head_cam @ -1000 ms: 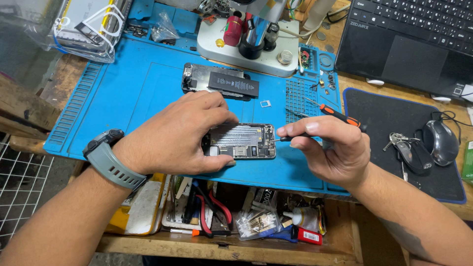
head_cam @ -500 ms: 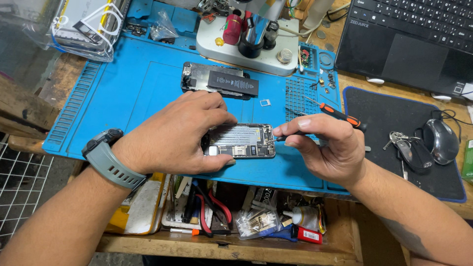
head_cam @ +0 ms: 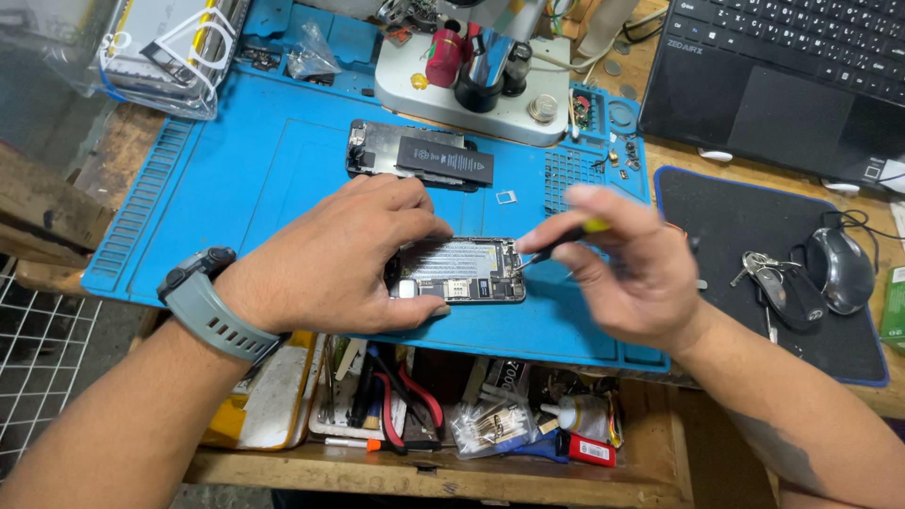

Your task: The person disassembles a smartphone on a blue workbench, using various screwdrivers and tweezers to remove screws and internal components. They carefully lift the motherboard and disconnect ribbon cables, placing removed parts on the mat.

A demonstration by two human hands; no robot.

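At the far left we see a wire grid (head_cam: 38, 377) below the bench and a clear bag (head_cam: 141, 47) lying over the top left corner of the blue mat (head_cam: 236, 170). The mat's left half is bare between its ribbed left edge and our left hand, so there is free room there.

Our left forearm comes in from the lower left, a grey watch (head_cam: 212, 306) on the wrist. The left hand (head_cam: 339, 259) lies palm down on the mat, fingers curled over the top edge of the opened phone (head_cam: 462, 270) and thumb pressed along its bottom edge, gripping it flat. The phone sits near the mat's front edge, just above the open tray of tools (head_cam: 443, 405).

Behind it, well apart, lies a second opened phone (head_cam: 419, 155), and beyond that the white base (head_cam: 471, 90) of a stand crowds the mat's back edge.

Our right hand (head_cam: 627, 264) comes in from the lower right, wrist raised, fingers pinched closed on a screwdriver (head_cam: 556, 240) whose tip touches the phone's right end. The hand is blurred.

Right of the mat, a black pad (head_cam: 726, 226) carries keys (head_cam: 768, 278) and a mouse (head_cam: 842, 269); a laptop (head_cam: 782, 75) sits behind.
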